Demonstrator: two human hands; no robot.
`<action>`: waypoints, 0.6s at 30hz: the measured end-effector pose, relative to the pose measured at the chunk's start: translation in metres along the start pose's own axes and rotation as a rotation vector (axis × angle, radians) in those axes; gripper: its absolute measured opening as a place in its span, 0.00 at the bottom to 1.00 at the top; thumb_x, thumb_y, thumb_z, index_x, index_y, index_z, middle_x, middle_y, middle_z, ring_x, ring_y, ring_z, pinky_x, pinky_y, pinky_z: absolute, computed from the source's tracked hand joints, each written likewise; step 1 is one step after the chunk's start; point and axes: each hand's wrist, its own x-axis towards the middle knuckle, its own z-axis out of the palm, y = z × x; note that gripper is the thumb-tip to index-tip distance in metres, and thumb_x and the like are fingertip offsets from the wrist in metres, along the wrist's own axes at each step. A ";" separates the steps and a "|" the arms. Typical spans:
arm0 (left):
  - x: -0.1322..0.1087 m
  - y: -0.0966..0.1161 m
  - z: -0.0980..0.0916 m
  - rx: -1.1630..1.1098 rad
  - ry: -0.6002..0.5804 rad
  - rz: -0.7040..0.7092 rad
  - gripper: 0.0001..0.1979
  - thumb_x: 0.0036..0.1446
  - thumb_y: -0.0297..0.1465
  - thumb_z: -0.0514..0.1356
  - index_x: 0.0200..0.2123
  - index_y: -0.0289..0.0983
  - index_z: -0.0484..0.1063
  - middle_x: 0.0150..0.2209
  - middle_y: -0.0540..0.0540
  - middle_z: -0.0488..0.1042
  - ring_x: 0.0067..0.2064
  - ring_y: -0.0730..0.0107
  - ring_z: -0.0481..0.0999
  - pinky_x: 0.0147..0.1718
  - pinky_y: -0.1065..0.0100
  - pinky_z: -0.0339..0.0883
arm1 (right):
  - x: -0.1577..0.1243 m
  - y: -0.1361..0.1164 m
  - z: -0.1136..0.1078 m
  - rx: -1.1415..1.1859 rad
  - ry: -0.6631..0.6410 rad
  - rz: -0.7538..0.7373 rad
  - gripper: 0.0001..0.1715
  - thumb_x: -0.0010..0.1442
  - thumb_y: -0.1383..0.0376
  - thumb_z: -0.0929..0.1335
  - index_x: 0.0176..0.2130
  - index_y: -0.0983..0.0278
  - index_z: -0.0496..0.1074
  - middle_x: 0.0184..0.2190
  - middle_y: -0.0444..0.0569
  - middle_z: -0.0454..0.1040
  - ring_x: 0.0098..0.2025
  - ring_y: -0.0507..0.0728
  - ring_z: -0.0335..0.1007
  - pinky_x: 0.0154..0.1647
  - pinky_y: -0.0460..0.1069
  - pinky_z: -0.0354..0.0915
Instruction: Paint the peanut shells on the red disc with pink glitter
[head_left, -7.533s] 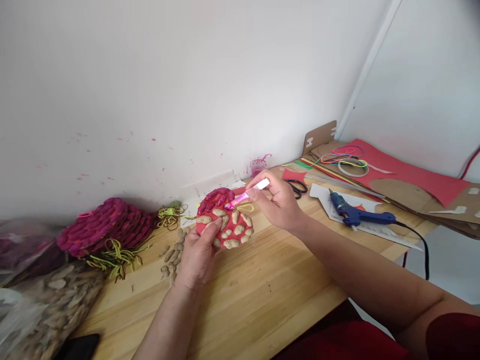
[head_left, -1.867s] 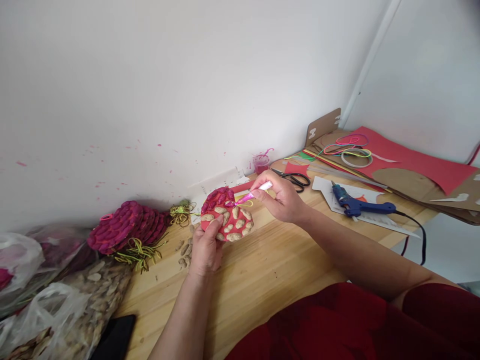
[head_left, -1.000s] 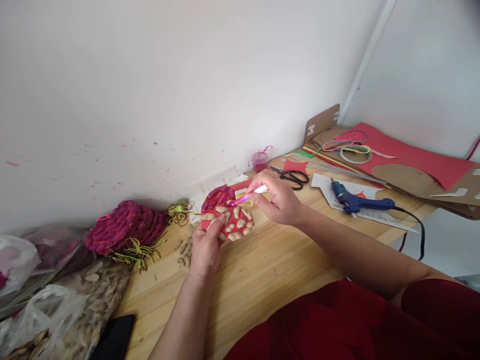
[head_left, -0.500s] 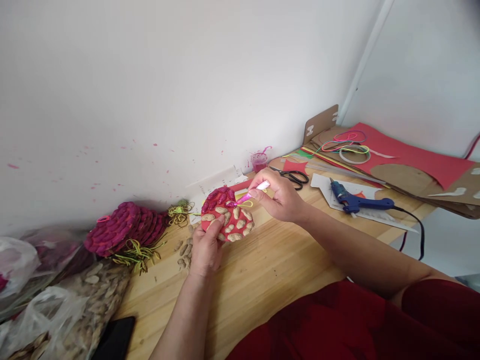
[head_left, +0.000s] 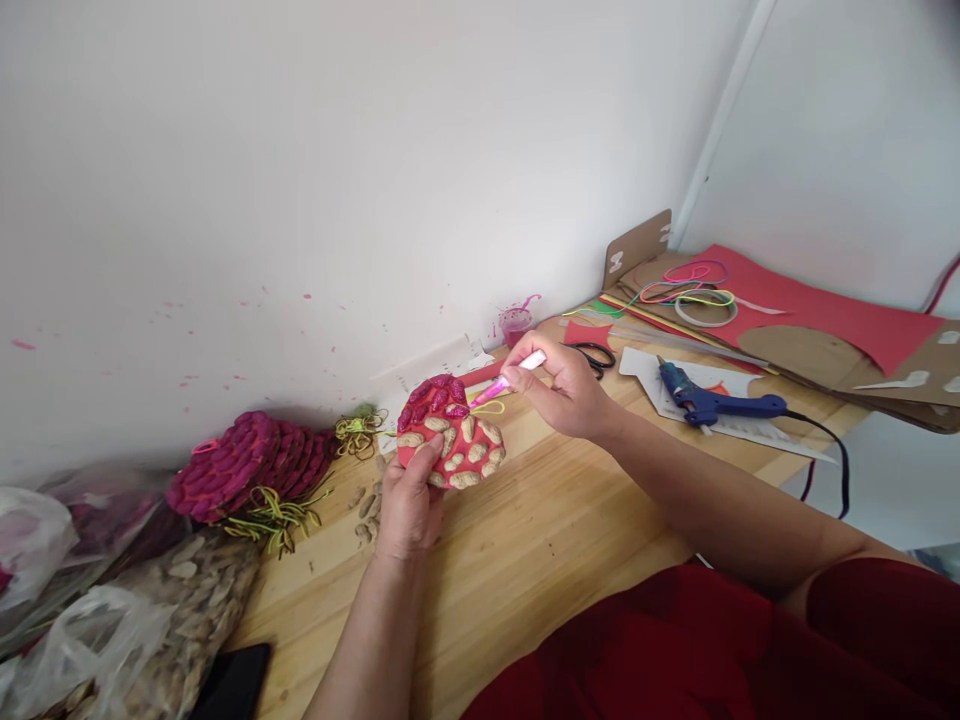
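Observation:
My left hand grips the lower left edge of a red round disc studded with peanut shells, held tilted above the wooden table. The shells along the disc's top are painted glittery magenta; the lower ones are bare tan. My right hand pinches a small brush with a white handle and pink tip. The tip touches the upper right part of the disc, beside a painted shell.
A pile of finished magenta discs with yellow-green cords lies at left, above plastic bags of peanut shells. Loose shells, a pink paint cup, black scissors, a blue glue gun, and red paper and cardboard lie around.
The brush tip has made small moves over the disc's top right shells. My left hand keeps the disc in the same place. The view has shifted slightly.

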 end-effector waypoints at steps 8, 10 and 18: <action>-0.001 -0.003 -0.001 0.006 -0.021 0.013 0.18 0.39 0.31 0.79 0.35 0.35 0.82 0.35 0.45 0.86 0.31 0.66 0.85 0.34 0.70 0.80 | -0.001 -0.001 0.001 0.011 -0.010 0.017 0.12 0.68 0.57 0.70 0.36 0.62 0.71 0.30 0.44 0.74 0.31 0.53 0.70 0.36 0.50 0.63; 0.000 -0.002 -0.001 -0.001 -0.014 0.007 0.18 0.39 0.31 0.79 0.35 0.35 0.82 0.35 0.44 0.86 0.32 0.67 0.85 0.35 0.70 0.80 | 0.000 -0.002 0.000 0.012 -0.005 0.020 0.13 0.68 0.56 0.70 0.36 0.62 0.71 0.29 0.44 0.74 0.32 0.53 0.70 0.37 0.50 0.63; -0.001 0.000 -0.001 -0.040 0.017 -0.014 0.17 0.41 0.30 0.78 0.36 0.36 0.82 0.36 0.45 0.86 0.32 0.66 0.85 0.34 0.70 0.80 | -0.002 0.002 0.001 0.084 -0.006 0.079 0.14 0.68 0.55 0.69 0.38 0.62 0.71 0.30 0.44 0.74 0.32 0.53 0.70 0.35 0.50 0.63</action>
